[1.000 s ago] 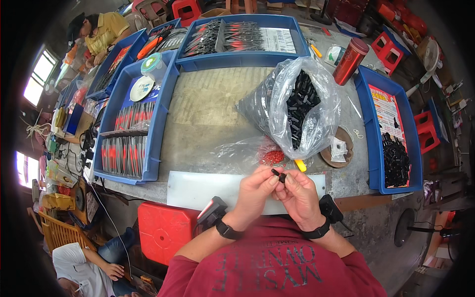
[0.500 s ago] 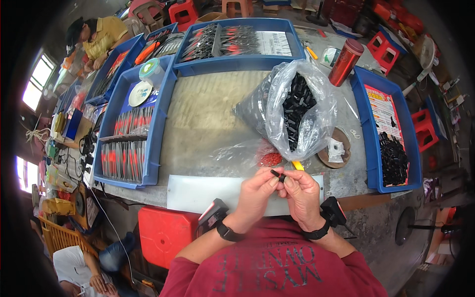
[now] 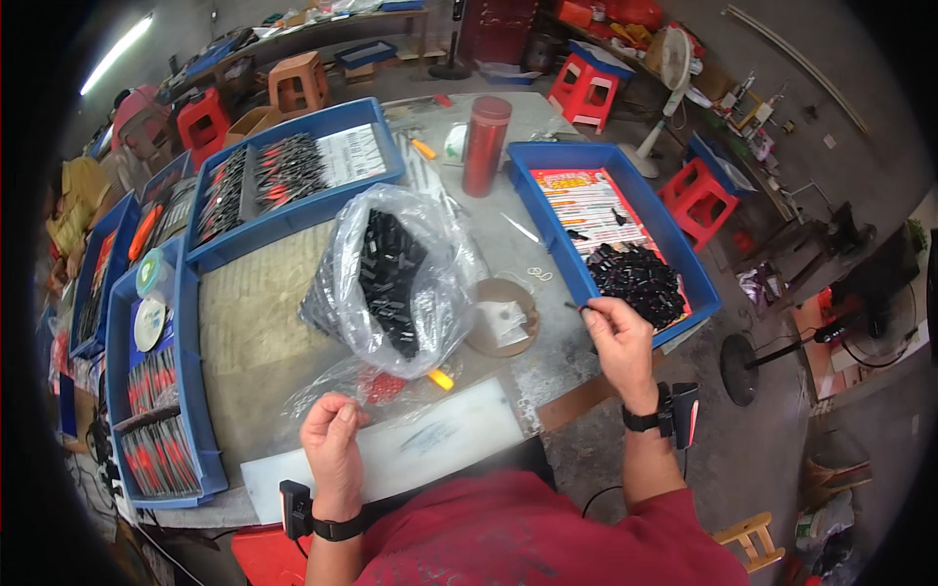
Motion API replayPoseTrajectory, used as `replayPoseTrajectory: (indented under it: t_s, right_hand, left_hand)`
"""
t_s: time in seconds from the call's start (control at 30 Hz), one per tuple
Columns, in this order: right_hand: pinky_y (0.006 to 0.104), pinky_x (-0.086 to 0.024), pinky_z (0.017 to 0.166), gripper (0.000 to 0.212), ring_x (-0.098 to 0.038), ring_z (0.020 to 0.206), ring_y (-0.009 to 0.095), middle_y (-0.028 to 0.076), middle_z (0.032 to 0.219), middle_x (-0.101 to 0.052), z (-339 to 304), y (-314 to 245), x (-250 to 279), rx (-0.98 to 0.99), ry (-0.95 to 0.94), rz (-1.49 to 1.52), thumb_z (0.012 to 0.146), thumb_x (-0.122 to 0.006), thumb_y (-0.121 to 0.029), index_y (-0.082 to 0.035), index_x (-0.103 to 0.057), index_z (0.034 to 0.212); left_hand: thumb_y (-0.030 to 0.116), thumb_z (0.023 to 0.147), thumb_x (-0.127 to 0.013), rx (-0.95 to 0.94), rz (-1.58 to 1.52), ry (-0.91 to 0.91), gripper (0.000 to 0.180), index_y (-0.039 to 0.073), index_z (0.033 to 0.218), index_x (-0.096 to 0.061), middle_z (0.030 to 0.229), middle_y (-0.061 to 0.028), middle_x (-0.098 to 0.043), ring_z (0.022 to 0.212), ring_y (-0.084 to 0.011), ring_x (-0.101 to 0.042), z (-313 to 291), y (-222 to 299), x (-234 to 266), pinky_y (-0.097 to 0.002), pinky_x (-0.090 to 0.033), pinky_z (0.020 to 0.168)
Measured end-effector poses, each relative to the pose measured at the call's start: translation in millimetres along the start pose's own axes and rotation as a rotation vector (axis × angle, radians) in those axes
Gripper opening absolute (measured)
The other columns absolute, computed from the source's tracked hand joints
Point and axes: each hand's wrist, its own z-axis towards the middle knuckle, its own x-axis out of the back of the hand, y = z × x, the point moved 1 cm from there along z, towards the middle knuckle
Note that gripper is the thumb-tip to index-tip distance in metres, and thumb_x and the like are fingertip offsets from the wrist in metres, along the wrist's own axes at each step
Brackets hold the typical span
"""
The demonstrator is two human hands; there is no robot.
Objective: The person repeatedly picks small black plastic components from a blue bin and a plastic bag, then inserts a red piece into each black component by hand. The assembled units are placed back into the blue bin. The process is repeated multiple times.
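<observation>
My left hand (image 3: 332, 435) hangs loosely curled near my chest; my right hand (image 3: 616, 337) reaches out to the side, fingertips (image 3: 589, 311) pinched together.

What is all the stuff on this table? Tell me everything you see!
Trays: several, blue, around the table edges, holding small parts.
Plastic bag: one, clear, full of black pieces, table middle.
Black pieces: a pile, in the right tray.
Bottle: one, red, standing at the far side.
White board: one, near edge.
Stools: several, red, on the floor.
Left hand: over the white board, fingers curled.
Right hand: pinching a small dark piece by the right tray.
</observation>
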Motion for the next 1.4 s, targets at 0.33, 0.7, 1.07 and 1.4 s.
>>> replayPoseTrajectory:
  t_s: [0.33,0.7,1.07,1.4]
  right_hand:
    - [0.0362,-0.037,0.083,0.036,-0.048,0.094,0.03,0.016,0.103,-0.051,40,40,51,0.2,0.329,-0.721,0.071,-0.057,-0.003,-0.005,-0.054,0.107]
    - [0.0327,-0.044,0.069,0.016,-0.056,0.078,0.028,0.012,0.083,-0.058,15,-51,-78,0.289,-0.188,0.096,0.072,-0.057,0.0,0.001,-0.059,0.088]
    - [0.0381,-0.037,0.065,0.005,-0.051,0.072,0.025,0.005,0.071,-0.054,27,-82,-175,0.693,-0.46,-0.316,0.072,-0.054,-0.01,-0.008,-0.058,0.075]
    - [0.0397,-0.034,0.067,0.007,-0.053,0.074,0.028,0.01,0.072,-0.058,36,-85,-183,0.603,-0.567,-0.458,0.071,-0.053,-0.01,-0.005,-0.056,0.068]
  left_hand:
    - [0.007,0.079,-0.057,0.039,0.024,-0.011,0.005,0.003,0.081,-0.057,0.074,0.0013,-0.052,0.066,-0.0064,-0.046,0,-4,-2,-0.0194,-0.037,0.063]
    - [0.007,0.078,-0.058,-0.003,0.148,-0.024,0.005,0.002,0.08,-0.058,0.079,-0.001,-0.052,0.07,-0.0086,-0.048,-6,-11,-4,-0.0215,-0.039,0.066]
    - [0.001,0.079,-0.056,0.06,0.144,-0.058,0.003,0.0,0.081,-0.057,0.082,0.0012,-0.051,0.076,-0.0065,-0.047,-15,-11,-1,-0.0195,-0.037,0.069]
    - [0.001,0.079,-0.055,0.072,0.156,-0.057,0.002,0.0,0.08,-0.056,0.081,0.0014,-0.051,0.077,-0.0067,-0.047,-15,-13,0,-0.0204,-0.038,0.071]
